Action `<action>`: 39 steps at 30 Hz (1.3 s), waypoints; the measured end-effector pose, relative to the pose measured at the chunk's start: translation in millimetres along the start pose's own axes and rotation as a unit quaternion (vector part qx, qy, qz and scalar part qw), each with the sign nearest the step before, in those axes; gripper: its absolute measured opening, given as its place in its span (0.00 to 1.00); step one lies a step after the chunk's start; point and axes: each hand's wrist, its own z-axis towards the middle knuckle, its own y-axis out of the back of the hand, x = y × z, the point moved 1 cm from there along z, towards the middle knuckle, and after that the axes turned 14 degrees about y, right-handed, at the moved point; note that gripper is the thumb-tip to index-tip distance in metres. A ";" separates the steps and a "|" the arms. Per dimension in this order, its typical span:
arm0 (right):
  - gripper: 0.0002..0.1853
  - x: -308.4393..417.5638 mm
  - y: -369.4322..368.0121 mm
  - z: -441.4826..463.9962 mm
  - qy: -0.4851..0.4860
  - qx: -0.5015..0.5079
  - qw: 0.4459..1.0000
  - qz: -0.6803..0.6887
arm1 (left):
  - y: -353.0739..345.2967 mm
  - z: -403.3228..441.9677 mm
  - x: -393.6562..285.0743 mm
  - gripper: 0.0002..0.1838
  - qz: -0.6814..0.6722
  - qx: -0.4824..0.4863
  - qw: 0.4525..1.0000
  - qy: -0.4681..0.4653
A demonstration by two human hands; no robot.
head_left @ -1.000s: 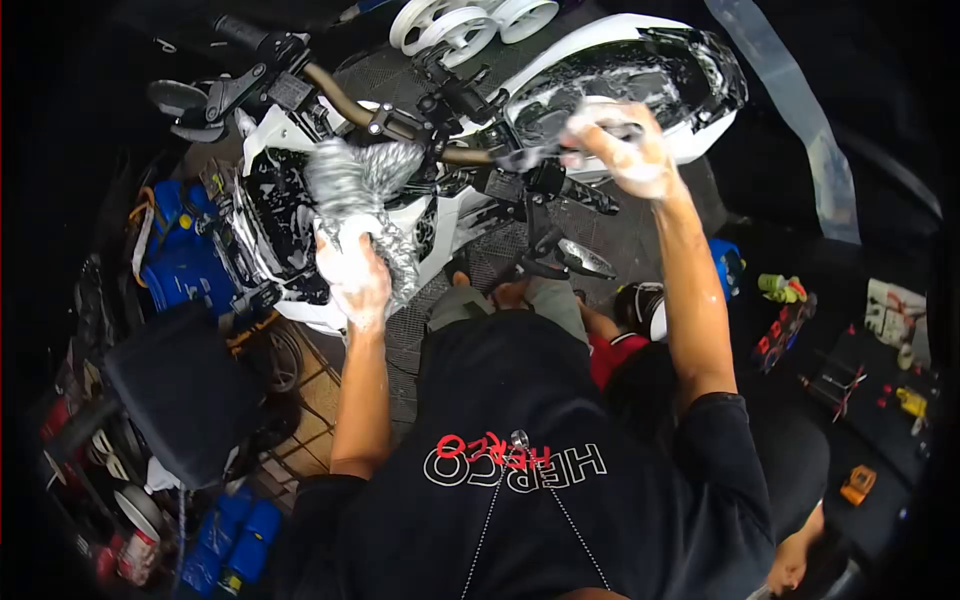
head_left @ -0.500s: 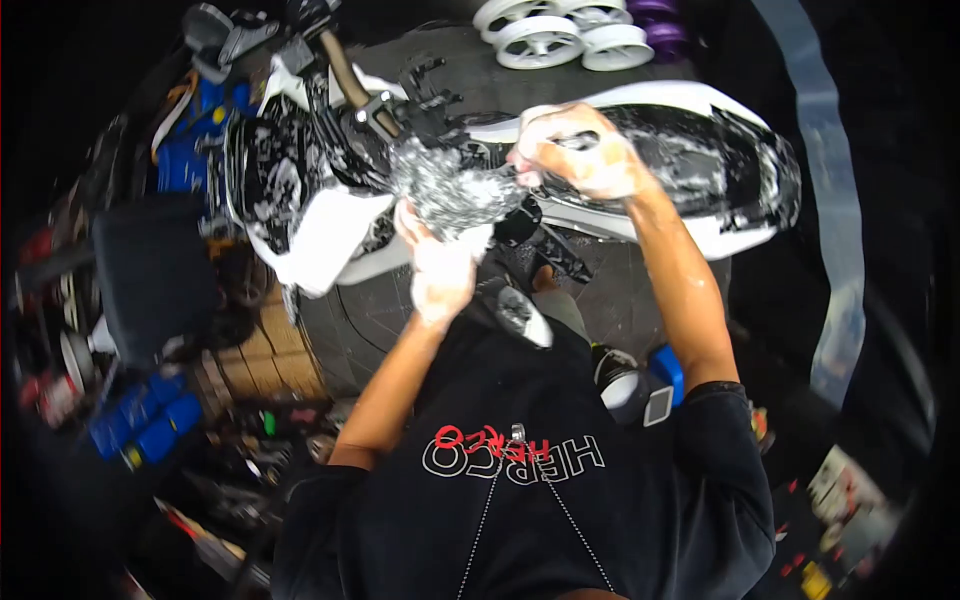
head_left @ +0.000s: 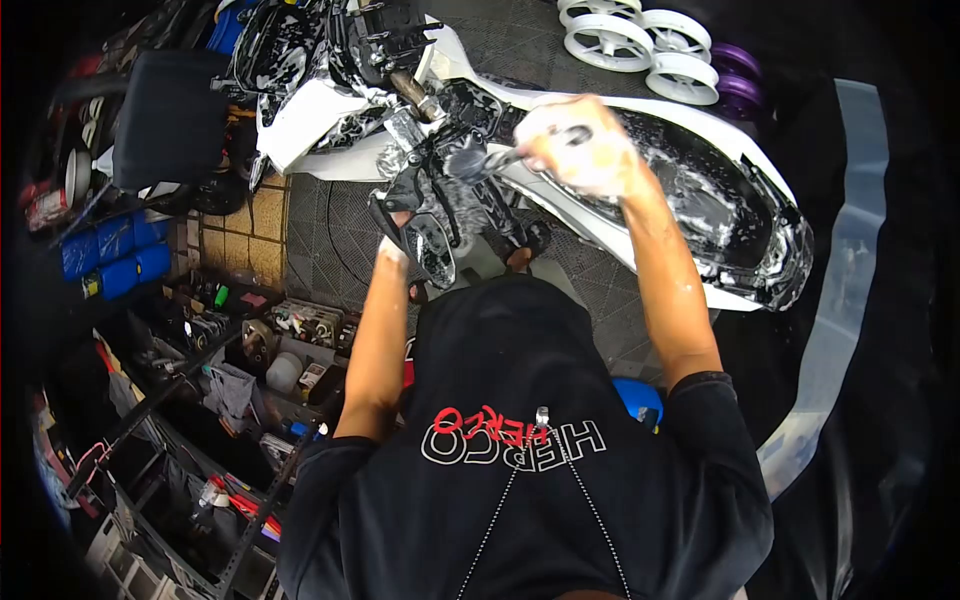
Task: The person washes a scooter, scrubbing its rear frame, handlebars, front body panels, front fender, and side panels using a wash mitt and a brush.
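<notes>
Foam streaks the white and black motorbike (head_left: 735, 170) in front of me. My right hand (head_left: 580, 145), wet with suds, is closed around a dark brush (head_left: 472, 164), slightly blurred, its head over the bike's black middle parts. Just below the foamy handlebar area (head_left: 408, 132), my left hand (head_left: 393, 252) is at a black oval mirror (head_left: 430, 245). Part of a finger shows at its edge and seems wrapped round it; the other fingers are hidden behind.
White wheel rims (head_left: 608, 42) and purple rims (head_left: 738, 80) stand on the dark mat behind the bike. At left are a black seat-like pad (head_left: 170, 118), blue containers (head_left: 115, 250) and a cluttered tool rack (head_left: 285, 370). A grey strip (head_left: 850, 230) runs down the right.
My view has shifted, and the mirror appears farther left. My left hand has moved from the foamy blurred part to the mirror. The brush in my right hand now shows clearly.
</notes>
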 end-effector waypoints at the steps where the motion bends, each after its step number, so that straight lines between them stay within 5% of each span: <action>1: 0.08 -15.0 8.6 -6.9 -0.006 -0.057 0.998 0.033 | -3.3 10.9 7.4 0.29 -0.037 0.021 0.999 0.010; 3: 0.07 -12.1 11.4 -7.1 0.034 -0.052 0.981 -0.186 | -5.5 25.9 17.6 0.29 -0.095 0.044 0.994 0.021; 7: 0.07 -4.1 7.4 -11.9 0.171 -0.008 0.979 -0.107 | -4.2 27.9 22.6 0.29 -0.146 0.071 0.986 0.019; 8: 0.06 12.0 11.0 -14.2 0.016 -0.021 0.995 -0.098 | -1.0 26.8 22.7 0.29 -0.158 0.077 0.984 0.020; 9: 0.05 24.0 5.5 -8.8 -0.034 -0.046 0.996 -0.064 | 0.9 24.4 22.8 0.29 -0.168 0.084 0.982 0.018; 12: 0.03 22.4 -39.2 8.5 0.205 -0.001 0.973 -0.103 | 7.3 18.6 25.5 0.29 -0.202 0.099 0.974 0.006; 13: 0.03 27.8 -57.0 9.3 0.118 0.001 0.990 -0.082 | 9.4 16.7 27.6 0.29 -0.212 0.102 0.972 0.004; 15: 0.04 9.7 -80.4 11.2 0.180 -0.021 0.983 -0.043 | 16.5 6.6 33.5 0.29 -0.218 0.084 0.971 -0.041; 16: 0.04 10.2 -89.9 3.4 0.102 0.028 0.992 -0.064 | 17.7 -6.3 35.1 0.29 -0.200 0.055 0.974 -0.095; 19: 0.05 10.9 -92.7 5.1 0.121 0.024 0.992 -0.017 | -30.7 -60.4 4.2 0.28 -0.091 -0.068 0.939 -0.325; 20: 0.05 11.2 -84.1 14.5 0.207 0.057 0.965 -0.147 | -30.0 -65.0 -2.2 0.27 -0.066 -0.020 0.948 -0.310; 22: 0.05 11.4 -100.3 20.1 0.164 -0.017 0.981 -0.102 | -13.1 -75.0 -13.0 0.26 -0.025 0.068 0.956 -0.284; 24: 0.02 14.7 -105.4 13.3 0.124 -0.010 0.992 -0.034 | -14.5 -80.2 -19.0 0.24 0.063 0.035 0.945 -0.318; 28: 0.07 -10.4 -60.7 -18.8 0.006 -0.021 0.996 0.085 | -48.6 -92.5 -3.3 0.24 0.132 -0.182 0.925 -0.308; 32: 0.08 -45.8 -58.3 -33.6 -0.001 0.165 0.959 0.232 | -39.3 -93.6 53.8 0.28 0.016 -0.141 0.939 -0.314; 33: 0.08 -72.1 -53.0 -37.2 0.049 0.152 0.968 0.191 | -36.2 -92.5 69.0 0.29 -0.023 -0.106 0.939 -0.325; 35: 0.08 -57.4 -62.4 -28.1 -0.036 0.051 0.973 0.221 | -58.0 -93.8 91.6 0.28 -0.105 -0.134 0.936 -0.307; 37: 0.03 -46.0 -71.2 -29.3 0.085 0.145 0.948 0.271 | -82.3 -102.4 104.9 0.29 -0.133 -0.103 0.945 -0.279; 39: 0.03 -84.2 -70.4 -35.7 0.066 0.171 0.914 0.363 | -73.8 -97.1 115.7 0.28 -0.118 -0.160 0.930 -0.309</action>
